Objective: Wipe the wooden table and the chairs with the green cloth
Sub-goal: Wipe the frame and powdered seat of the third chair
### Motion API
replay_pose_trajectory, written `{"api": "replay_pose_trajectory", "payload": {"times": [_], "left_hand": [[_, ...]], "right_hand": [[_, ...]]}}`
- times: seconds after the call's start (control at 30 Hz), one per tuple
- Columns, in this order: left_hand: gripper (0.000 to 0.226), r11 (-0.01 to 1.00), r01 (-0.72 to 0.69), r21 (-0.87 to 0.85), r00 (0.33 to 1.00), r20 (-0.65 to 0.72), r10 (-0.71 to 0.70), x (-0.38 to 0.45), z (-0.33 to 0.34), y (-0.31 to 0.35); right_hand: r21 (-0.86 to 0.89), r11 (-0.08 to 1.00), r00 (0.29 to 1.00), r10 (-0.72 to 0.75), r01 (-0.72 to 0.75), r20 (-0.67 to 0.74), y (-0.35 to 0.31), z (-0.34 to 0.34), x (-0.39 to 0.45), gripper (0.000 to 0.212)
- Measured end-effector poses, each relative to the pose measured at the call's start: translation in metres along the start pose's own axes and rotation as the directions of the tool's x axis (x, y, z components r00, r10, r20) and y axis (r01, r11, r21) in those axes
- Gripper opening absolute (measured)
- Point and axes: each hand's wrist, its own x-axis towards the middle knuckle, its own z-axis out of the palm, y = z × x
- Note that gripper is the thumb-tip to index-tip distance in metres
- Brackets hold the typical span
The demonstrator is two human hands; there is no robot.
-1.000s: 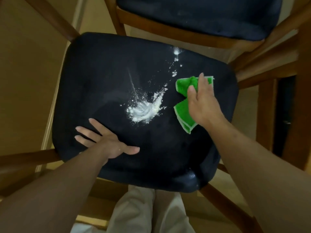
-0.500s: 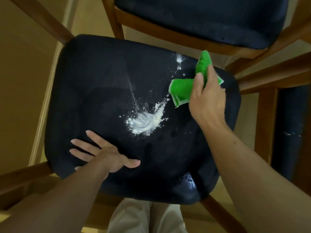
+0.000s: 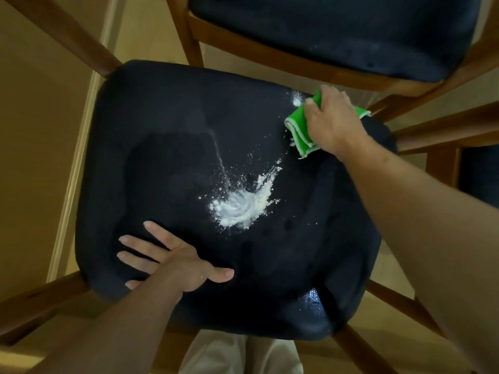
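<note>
From the head camera, looking straight down, a dark navy padded chair seat (image 3: 167,147) fills most of the picture, carried on a brown wooden frame (image 3: 81,47) whose rails run out to the corners. The right hand (image 3: 332,121) is at the far right corner of the seat, its fingers curled over a folded green cloth (image 3: 298,130) with a pale edge, pressing it down on the upholstery; part of the cloth sticks out past the hand toward the seat's edge. Just beside the cloth's far end lies a small white speck of powder (image 3: 296,99). Nearer the middle of the seat, well apart from the cloth, lies the main white powder spill (image 3: 240,209), a swirled heap with a streak reaching up toward the cloth and a thin faint line trailing away to the far side. The left hand (image 3: 175,259) lies flat on the near left part of the seat, fingers straight and spread, thumb pointing toward the spill, grasping nothing. A wet, shiny patch (image 3: 313,300) shows on the near right corner of the cushion. Beyond the seat, a second dark cushioned chair (image 3: 337,31) with the same wooden frame stands close by. Below the seat, the person's light trousers (image 3: 237,354) show above a tan floor (image 3: 35,130).
</note>
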Motion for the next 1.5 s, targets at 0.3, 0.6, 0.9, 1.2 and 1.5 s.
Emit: {"api": "replay_pose_trajectory", "payload": {"times": [0.3,0.6,0.9,1.2,1.5], "left_hand": [[0.166,1.000,0.010,-0.010,1.000,0.009,-0.010,0.002,-0.001,-0.001],[0.174,0.999,0.034,0.003,0.999,0.041,-0.034,0.011,-0.001,-0.004],[0.169,1.000,-0.015,0.001,0.999,0.036,0.015,0.012,0.000,-0.007],[0.177,1.000,0.014,-0.019,0.999,0.047,-0.014,0.027,0.003,-0.011],[0.173,0.999,0.031,0.019,0.999,-0.015,-0.030,0.020,0.003,-0.004]], "right_hand": [[-0.061,0.976,0.975,-0.201,0.208,0.098,-0.014,0.026,-0.070,0.072],[0.138,0.984,0.928,-0.156,0.115,0.338,-0.025,0.050,-0.165,0.094],[0.119,0.977,0.958,-0.199,0.178,0.207,-0.017,0.032,-0.112,0.095],[-0.020,0.976,0.917,-0.199,0.219,0.347,-0.027,0.040,-0.125,0.099],[0.046,0.923,0.811,-0.358,0.381,0.463,-0.011,0.058,-0.185,0.092]]}}
